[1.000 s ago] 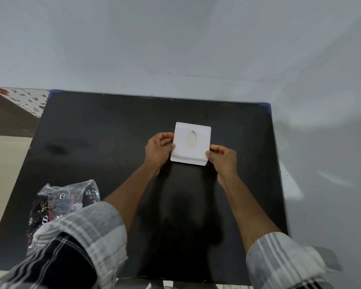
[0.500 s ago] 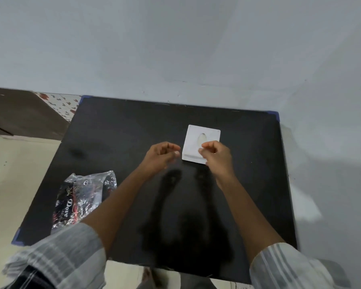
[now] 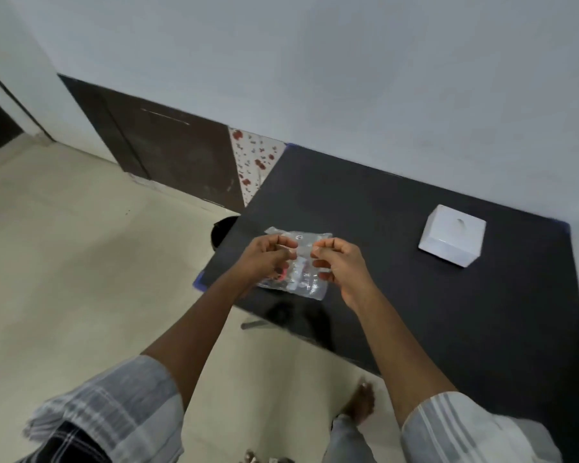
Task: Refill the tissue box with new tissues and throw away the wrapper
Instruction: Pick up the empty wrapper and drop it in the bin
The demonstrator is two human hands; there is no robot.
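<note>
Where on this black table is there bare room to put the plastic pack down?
The widest bare stretch lies between the hands and the white tissue box, and along the near edge of the table. The far strip by the wall is bare too. The left corner is crowded: left hand and right hand hold the plastic pack there.

The hands [image 3: 303, 262] hide part of the wrapper [image 3: 301, 279]; its print is blurred.

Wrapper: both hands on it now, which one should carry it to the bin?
Left, probably. The left hand already pinches the wrapper, and the dark bin sits off the table's left edge, nearer that hand than the right hand.
</note>
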